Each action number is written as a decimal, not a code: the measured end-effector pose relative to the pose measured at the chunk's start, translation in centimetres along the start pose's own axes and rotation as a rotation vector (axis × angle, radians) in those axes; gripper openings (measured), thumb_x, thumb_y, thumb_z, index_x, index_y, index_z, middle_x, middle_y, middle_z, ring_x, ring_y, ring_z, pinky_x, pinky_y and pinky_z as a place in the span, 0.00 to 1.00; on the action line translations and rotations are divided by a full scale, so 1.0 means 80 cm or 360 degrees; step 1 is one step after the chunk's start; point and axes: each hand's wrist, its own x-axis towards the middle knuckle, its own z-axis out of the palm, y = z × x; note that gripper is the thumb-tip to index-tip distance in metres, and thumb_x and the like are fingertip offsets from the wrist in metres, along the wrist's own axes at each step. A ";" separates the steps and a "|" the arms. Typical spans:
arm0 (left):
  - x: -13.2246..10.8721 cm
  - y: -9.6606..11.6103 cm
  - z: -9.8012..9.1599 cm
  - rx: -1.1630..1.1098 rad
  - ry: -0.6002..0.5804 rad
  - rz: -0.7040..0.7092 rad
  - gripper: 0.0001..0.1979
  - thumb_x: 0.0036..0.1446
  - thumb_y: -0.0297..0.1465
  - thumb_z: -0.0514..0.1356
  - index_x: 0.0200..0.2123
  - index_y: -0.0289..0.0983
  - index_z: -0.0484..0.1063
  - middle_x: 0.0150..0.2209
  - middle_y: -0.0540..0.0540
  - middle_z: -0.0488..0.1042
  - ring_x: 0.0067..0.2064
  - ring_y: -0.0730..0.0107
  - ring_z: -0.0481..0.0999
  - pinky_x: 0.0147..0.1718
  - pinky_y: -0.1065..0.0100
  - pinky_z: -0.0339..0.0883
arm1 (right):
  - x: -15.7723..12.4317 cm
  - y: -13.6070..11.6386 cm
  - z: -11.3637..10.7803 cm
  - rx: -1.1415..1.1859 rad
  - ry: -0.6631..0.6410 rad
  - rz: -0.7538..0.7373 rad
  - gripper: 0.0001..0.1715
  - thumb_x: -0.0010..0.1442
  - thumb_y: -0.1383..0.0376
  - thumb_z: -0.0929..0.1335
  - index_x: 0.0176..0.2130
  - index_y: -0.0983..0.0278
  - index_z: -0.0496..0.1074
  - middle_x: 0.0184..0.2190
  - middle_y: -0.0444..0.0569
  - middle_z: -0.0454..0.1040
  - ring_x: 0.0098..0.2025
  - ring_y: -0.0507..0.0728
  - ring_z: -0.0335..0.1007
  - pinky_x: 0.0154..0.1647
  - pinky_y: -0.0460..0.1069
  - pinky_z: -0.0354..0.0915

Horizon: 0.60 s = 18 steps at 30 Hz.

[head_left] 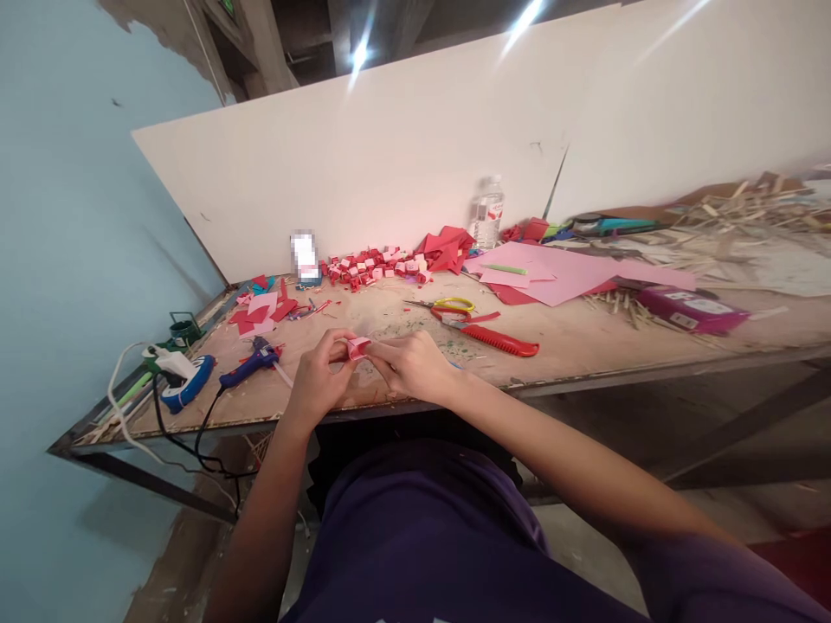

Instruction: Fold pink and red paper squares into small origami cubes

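Observation:
Between my two hands, just above the front part of the table, is a small folded piece of pink and red paper [357, 348]. My left hand [321, 372] pinches it from the left side. The fingers of my right hand [415, 363] press on it from the right, partly covering it. Beyond my hands lie yellow-handled scissors [453, 305] and a red utility knife [499, 338]. A blue glue gun [252, 363] rests to the left of my left hand. Farther back sits a pile of small folded red and pink paper pieces [373, 266].
Pink paper sheets [558, 272] lie at right, with a purple box [692, 310] and wood strips [733, 212] beyond. A water bottle [488, 215] and a lit phone [305, 257] stand at the back. A power strip [185, 381] with cords lies at left.

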 end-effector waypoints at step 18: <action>0.001 -0.001 0.002 0.0041 0.0000 0.0029 0.10 0.60 0.29 0.63 0.45 0.41 0.70 0.37 0.49 0.84 0.43 0.63 0.86 0.44 0.66 0.78 | 0.008 -0.007 -0.006 -0.0033 -0.0321 0.0152 0.18 0.73 0.62 0.60 0.52 0.64 0.74 0.28 0.51 0.80 0.24 0.55 0.68 0.28 0.49 0.44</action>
